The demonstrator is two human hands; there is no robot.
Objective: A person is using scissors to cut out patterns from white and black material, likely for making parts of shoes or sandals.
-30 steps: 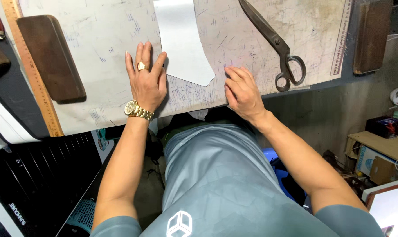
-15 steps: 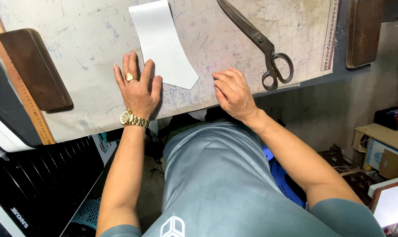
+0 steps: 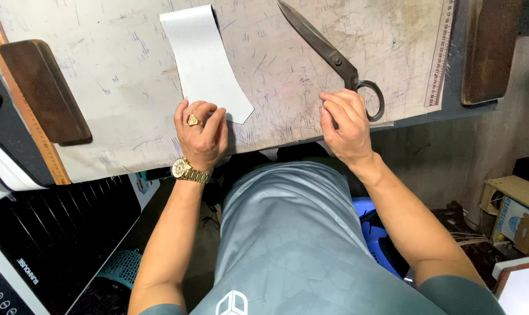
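At the far left a long wooden ruler [image 3: 25, 111] with printed marks runs aslant along the edge of the bench [image 3: 124, 76], whose pale top is scuffed and scribbled over with pen strokes and cut lines. Just inside the ruler lies a dark, smooth wooden block [image 3: 45, 90], oblong with rounded corners, lying flat and tilted the same way.

Next comes a strip of pale grey sheet material [image 3: 205, 61], smooth and matte, narrower at the top and flaring to a slanted lower edge, its upper end lifting slightly off the bench. The left hand [image 3: 201, 135], wearing a gold ring and a gold metal watch, rests at the near edge of the bench with its fingers curled; the fingertips touch the strip's lower edge, a loose grip pressing rather than clasping it.

Bare bench lies between the two hands. The right hand [image 3: 346, 125] sits at the bench edge with fingers bent, its grip closed on nothing that shows, the knuckles just beside the ring handle of a pair of large dark steel shears [image 3: 328, 52]. The shears lie closed, long blades pointing up and left, handle toward the person.

Further right a printed scale [image 3: 440, 52] borders the bench top, and beyond it a second dark wooden block [image 3: 489, 49] stands lengthwise. Past the bench edge, cardboard boxes [image 3: 515, 213] crowd the floor at lower right.
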